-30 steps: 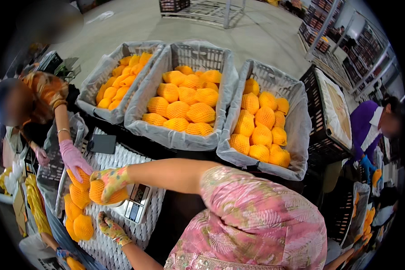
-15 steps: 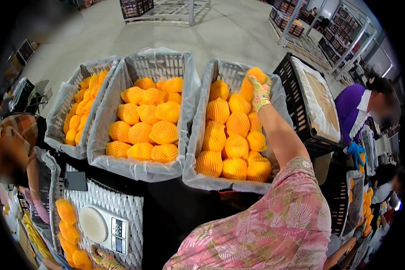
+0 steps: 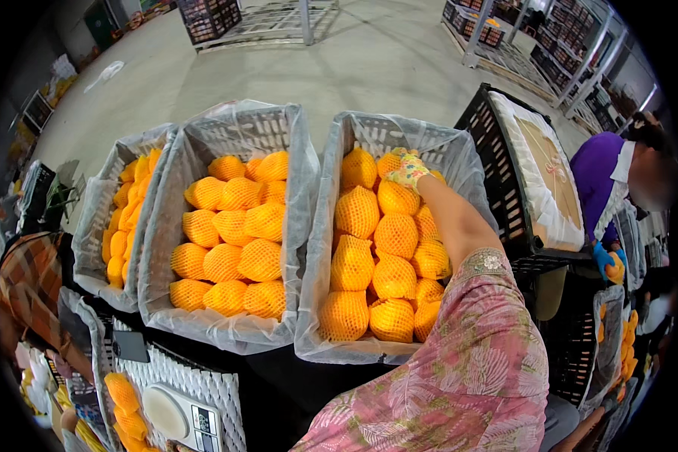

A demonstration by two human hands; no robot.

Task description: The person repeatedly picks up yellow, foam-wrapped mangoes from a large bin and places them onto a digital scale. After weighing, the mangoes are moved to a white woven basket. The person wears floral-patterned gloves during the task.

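My right hand [image 3: 409, 170], in a patterned glove, reaches into the far end of the right-hand lined crate [image 3: 459, 154]. Its fingers are closed over a net-wrapped fruit [image 3: 389, 163] lying among the others. Several more fruits in orange foam nets [image 3: 396, 234] fill this crate in rows; my forearm hides some on the right side. My left hand does not show clearly; the lower edge cuts off the area beside the white kitchen scale [image 3: 181, 414], whose round plate holds nothing.
Two more lined crates of wrapped fruit, the middle crate [image 3: 297, 196] and the left crate [image 3: 90, 226], stand alongside. A dark phone [image 3: 130, 346] lies near the scale, beside loose wrapped fruits [image 3: 124, 393]. A black crate [image 3: 497, 166] and a person in purple [image 3: 599, 177] are at right.
My right hand has lowered the wrapped fruit from upright near the far right into the crate's far end, moving left. The view has shifted, and my left hand has slipped out at the bottom.
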